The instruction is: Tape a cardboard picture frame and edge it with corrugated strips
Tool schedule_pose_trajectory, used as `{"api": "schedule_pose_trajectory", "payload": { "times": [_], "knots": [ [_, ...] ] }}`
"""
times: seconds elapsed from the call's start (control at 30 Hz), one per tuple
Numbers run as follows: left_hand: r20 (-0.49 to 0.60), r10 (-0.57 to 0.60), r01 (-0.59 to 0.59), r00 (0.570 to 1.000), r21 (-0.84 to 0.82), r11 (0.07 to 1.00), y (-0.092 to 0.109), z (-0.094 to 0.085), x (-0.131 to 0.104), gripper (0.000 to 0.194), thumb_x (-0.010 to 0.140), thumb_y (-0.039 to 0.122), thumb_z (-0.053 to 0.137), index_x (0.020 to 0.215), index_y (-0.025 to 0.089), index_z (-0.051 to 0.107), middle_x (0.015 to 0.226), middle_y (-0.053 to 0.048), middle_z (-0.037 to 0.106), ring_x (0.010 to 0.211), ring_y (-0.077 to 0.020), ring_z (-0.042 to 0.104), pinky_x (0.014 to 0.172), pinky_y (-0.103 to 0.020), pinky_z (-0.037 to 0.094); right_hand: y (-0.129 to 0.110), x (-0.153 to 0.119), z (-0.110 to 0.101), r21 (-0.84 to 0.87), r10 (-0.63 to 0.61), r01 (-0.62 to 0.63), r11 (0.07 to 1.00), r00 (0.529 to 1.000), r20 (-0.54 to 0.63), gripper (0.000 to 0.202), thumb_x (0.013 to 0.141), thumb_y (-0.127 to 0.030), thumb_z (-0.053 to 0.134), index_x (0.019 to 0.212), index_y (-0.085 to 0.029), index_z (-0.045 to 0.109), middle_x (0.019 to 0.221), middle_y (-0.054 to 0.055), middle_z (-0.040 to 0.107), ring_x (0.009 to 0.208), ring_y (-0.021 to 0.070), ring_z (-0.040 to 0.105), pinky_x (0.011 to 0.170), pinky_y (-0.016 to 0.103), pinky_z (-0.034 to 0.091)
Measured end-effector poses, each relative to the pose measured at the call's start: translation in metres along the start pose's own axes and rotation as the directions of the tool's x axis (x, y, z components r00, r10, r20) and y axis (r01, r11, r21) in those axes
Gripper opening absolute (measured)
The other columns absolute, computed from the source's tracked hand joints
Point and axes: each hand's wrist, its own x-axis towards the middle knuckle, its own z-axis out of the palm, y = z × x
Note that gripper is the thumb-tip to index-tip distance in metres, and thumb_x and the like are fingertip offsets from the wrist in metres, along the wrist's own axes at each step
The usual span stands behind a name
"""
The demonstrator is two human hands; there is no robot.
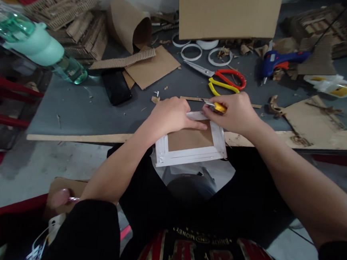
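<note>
In the head view, the right hand (236,113) has its fingers closed around a yellow cutter (220,108), by the far edge of a brown card with white sides (190,141). The left hand's (171,113) thumb lies flat on the card; I cannot tell how far its other fingers bend. The card sits at the near edge of the worktop (72,114), partly over the lap. Scissors (209,73) lie beyond.

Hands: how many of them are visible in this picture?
2: the left hand, thumb across the white-bordered cardboard; the right hand, holding a yellow tool near its far edge. No others show.
</note>
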Motion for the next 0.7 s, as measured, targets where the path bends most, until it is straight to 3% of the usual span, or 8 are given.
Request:
{"api": "schedule_pose_trajectory", "payload": {
  "times": [0.1, 0.27, 0.43, 0.7],
  "knots": [
    [-0.011, -0.012, 0.012, 1.000, -0.001, 1.000, -0.001, -0.001, 0.001, 0.060, 0.078, 0.083, 0.080, 0.069, 0.024, 0.072, 0.065, -0.007, 0.062, 0.074, -0.0312, 0.070, 0.066, -0.039, 0.041, 0.002, -0.002, -0.002, -0.009, -0.012, 0.012, 1.000, 1.000, 0.005, 0.028, 0.091, -0.037, 0.062, 0.098, -0.022, 0.086, 0.079, 0.007, 0.079, 0.070, 0.0218, 0.066, 0.066, 0.034, 0.042],
    [-0.016, 0.011, -0.010, 1.000, 0.012, 1.000, 0.000, 0.000, 0.002, 0.058, 0.078, 0.081, 0.082, 0.069, 0.025, 0.069, 0.066, -0.007, 0.061, 0.078, -0.0334, 0.073, 0.065, -0.038, 0.041, -0.006, -0.007, -0.002, -0.189, -0.069, 0.084, 0.978, 0.994, 0.084, 0.034, 0.083, -0.027, 0.063, 0.107, -0.026, 0.086, 0.092, 0.006, 0.084, 0.083, 0.0254, 0.073, 0.065, 0.035, 0.035],
    [-0.033, 0.042, -0.041, 0.999, 0.006, 0.999, 0.001, 0.001, 0.002, 0.060, 0.069, 0.078, 0.091, 0.061, 0.026, 0.062, 0.056, -0.003, 0.053, 0.067, -0.0296, 0.069, 0.058, -0.036, 0.036, -0.014, -0.003, 0.002, -0.248, -0.016, 0.046, 0.968, 0.992, 0.124, 0.028, 0.084, -0.027, 0.065, 0.103, -0.025, 0.084, 0.088, 0.009, 0.082, 0.081, 0.0283, 0.072, 0.064, 0.036, 0.031],
    [-0.038, 0.006, -0.008, 0.999, -0.055, 0.998, -0.006, 0.005, 0.008, 0.072, 0.063, 0.078, 0.094, 0.058, 0.026, 0.044, 0.059, -0.001, 0.048, 0.066, -0.0269, 0.064, 0.062, -0.036, 0.031, 0.003, 0.002, 0.010, -0.146, -0.010, 0.019, 0.989, 0.998, 0.062, 0.028, 0.084, -0.032, 0.069, 0.108, -0.024, 0.082, 0.084, 0.008, 0.080, 0.076, 0.0274, 0.069, 0.066, 0.035, 0.039]
  ]
}}
